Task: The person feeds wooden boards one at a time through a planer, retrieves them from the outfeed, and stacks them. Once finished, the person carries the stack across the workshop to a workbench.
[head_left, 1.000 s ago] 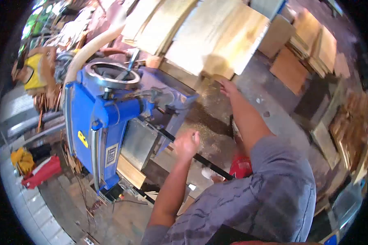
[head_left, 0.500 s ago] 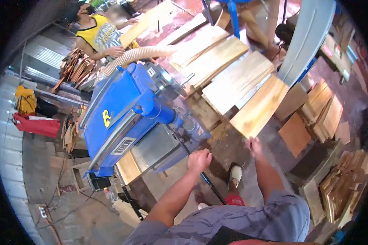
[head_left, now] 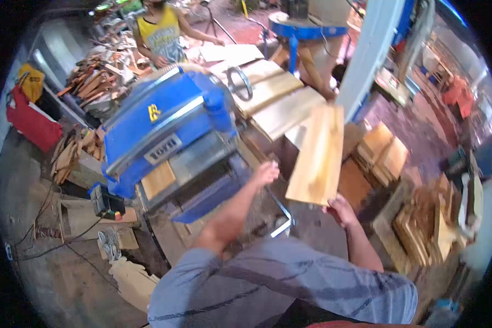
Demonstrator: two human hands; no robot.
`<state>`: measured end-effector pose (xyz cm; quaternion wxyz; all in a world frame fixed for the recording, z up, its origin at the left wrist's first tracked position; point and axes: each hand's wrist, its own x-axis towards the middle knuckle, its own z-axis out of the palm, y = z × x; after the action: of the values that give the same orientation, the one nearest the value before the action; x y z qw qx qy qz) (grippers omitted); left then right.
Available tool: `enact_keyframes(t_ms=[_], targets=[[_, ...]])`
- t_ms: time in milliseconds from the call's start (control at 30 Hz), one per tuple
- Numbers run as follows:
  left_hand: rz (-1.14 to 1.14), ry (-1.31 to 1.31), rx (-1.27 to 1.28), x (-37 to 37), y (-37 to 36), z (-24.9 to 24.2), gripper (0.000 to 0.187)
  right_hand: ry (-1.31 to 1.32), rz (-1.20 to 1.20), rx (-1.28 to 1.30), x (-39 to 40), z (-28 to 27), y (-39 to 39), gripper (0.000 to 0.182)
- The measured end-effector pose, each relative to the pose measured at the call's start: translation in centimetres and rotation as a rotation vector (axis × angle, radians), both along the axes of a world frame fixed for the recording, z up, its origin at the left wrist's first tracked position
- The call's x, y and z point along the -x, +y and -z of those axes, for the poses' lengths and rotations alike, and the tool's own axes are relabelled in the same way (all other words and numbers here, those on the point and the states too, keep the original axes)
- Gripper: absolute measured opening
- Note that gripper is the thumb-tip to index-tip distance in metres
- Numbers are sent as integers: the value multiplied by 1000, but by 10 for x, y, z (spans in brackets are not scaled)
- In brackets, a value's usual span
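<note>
A long pale board (head_left: pixel 318 156) is gripped at its near right corner by my right hand (head_left: pixel 341 210), its far end pointing away from me. My left hand (head_left: pixel 266 174) is to the left of the board, apart from it, with fingers curled; what it holds, if anything, is too blurred to make out. Left of that hand stands the blue machine (head_left: pixel 164 120) with a light wooden piece (head_left: pixel 158 180) on its metal bed.
Behind the machine lie stacked boards (head_left: pixel 281 109). A person in a yellow top (head_left: pixel 161 33) stands beyond it. Wood stacks (head_left: pixel 415 229) are at the right, a grey post (head_left: pixel 372 60) rises behind, and cables (head_left: pixel 54 251) run over the floor at left.
The view has turned and shifted. My right hand has swung the board to a more upright angle in view. The person in yellow no longer holds up a board.
</note>
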<state>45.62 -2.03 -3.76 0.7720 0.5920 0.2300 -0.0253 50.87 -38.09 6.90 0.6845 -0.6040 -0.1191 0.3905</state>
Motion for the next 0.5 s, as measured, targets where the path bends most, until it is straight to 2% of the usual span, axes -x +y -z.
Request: enact_keyframes(t_ms=[67,133,167,200,233,300,333,400,467,500], targets=[[2,-33,130,37,-32,-63,44,-92,-114,38,39,-15,-16,29],[-30,-125,146,64,-50,-89,42,-122,-131,54,74,-22,-24,28],[-71,-157,120,75,-57,-92,41,-175,-164,109,89,-24,-25,26],[-215,-157,14,82,-60,-88,41,-173,-176,119,105,-27,-25,26],[-229,-150,25,93,-62,-88,41,-184,-233,152,123,-35,-23,27],[-442,-236,3,116,-62,-97,41,-196,-327,194,149,-47,-20,27],[-490,-365,143,131,-62,-105,40,-232,-365,252,159,-50,-19,28],[-634,-346,154,153,-56,-102,45,-270,-442,301,174,-57,-10,30],[-781,-323,164,171,-52,-99,51,-394,-510,259,189,-65,0,42],[-864,-288,233,178,-50,-98,53,-389,-543,253,198,-70,7,42]])
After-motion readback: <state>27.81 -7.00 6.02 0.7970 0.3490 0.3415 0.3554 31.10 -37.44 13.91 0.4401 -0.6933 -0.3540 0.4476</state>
